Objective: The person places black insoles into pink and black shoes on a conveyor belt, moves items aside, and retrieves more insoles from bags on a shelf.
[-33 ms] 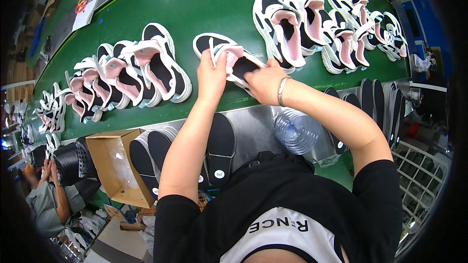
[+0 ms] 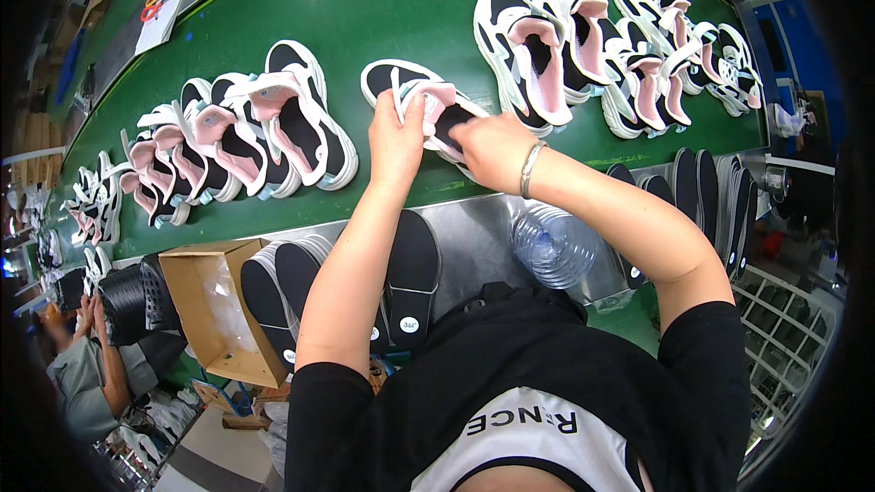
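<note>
A white shoe with black toe fabric and pink lining point(image 2: 445, 117) is at the middle of the green counter point(image 2: 392, 9), its toe pointing to the upper left and its opening turned toward the person. The left hand point(image 2: 398, 132) is closed on the near side of its front half, thumb up against the tongue. The right hand point(image 2: 495, 150), with a silver-coloured bangle point(image 2: 530, 169) at the wrist, is half curled at the heel end, its fingertips reaching into the dark opening; whether they pinch anything there cannot be told. To the left, a row of similar white, black and pink shoes point(image 2: 339, 138) leans one against another, the nearest standing well clear of the left hand. To the right, another group of such shoes point(image 2: 499, 36) lies at the far side, the closest just beyond the right hand. Below the green surface runs a grey metal ledge point(image 2: 476, 241), where stacks of flat black insoles point(image 2: 412, 260) stand on both sides of the person. A round, ribbed, clear plastic container point(image 2: 553, 246) sits on the ledge beneath the right forearm, and an open brown cardboard box point(image 2: 193, 314) is beside the left-hand stacks. At the far left, a co-worker's hands point(image 2: 88, 314) are near another pale shoe.
</note>
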A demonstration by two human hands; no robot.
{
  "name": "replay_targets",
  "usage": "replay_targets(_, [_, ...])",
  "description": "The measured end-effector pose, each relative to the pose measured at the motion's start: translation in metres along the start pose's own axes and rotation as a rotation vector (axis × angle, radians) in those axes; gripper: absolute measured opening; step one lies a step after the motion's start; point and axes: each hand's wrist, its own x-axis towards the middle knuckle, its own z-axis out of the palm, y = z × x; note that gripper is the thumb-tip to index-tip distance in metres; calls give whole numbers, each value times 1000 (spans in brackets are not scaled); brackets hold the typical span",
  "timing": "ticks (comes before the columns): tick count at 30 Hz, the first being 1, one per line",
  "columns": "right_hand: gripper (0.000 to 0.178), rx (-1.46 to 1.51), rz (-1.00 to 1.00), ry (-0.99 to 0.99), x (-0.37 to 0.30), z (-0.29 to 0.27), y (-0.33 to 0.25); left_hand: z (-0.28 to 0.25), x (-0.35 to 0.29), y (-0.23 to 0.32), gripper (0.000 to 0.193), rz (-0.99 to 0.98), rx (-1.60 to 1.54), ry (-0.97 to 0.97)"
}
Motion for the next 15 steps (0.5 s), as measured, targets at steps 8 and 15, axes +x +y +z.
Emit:
replay_targets(8, [22, -7, 222, -174, 53, 49, 24, 9, 9, -10, 23, -49, -210, -29])
replay_targets(15, [19, -51, 305, -168, 46, 43, 12, 9, 8, -19, 27, -63, -153, -30])
